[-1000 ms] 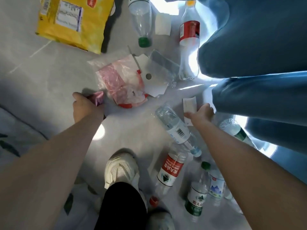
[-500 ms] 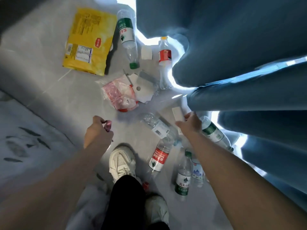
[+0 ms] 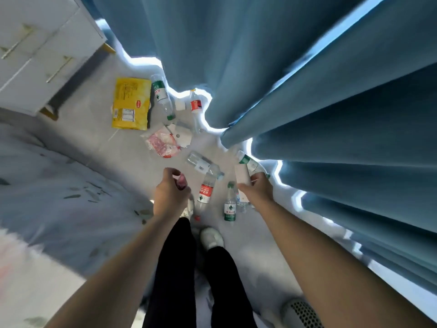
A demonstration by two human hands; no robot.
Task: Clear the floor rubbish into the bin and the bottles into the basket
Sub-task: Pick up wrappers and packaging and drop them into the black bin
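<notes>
My left hand [image 3: 170,190] holds a small pink wrapper [image 3: 181,182] well above the floor. My right hand [image 3: 256,189] pinches a white slip of paper [image 3: 241,174]. Several plastic bottles lie on the grey floor below: a clear one [image 3: 201,163], a red-labelled one [image 3: 205,191], a green-labelled one [image 3: 230,205] and another by the curtain [image 3: 249,162]. Farther off lie a yellow bag [image 3: 131,102], a pink-and-clear plastic bag [image 3: 162,143], white card pieces [image 3: 182,136] and two more bottles [image 3: 162,95] [image 3: 195,106]. No bin shows.
Blue curtains [image 3: 307,91] hang along the right. A white drawer unit [image 3: 40,48] stands at the upper left and a pale patterned bedcover [image 3: 59,197] fills the left. A white perforated basket rim [image 3: 301,312] shows at the bottom right. My shoes [image 3: 211,236] stand among the bottles.
I have risen from a crouch; both hands lifted away from the floor, the left with the pink wrapper, the right with the white paper. The floor litter now looks smaller and farther away.
</notes>
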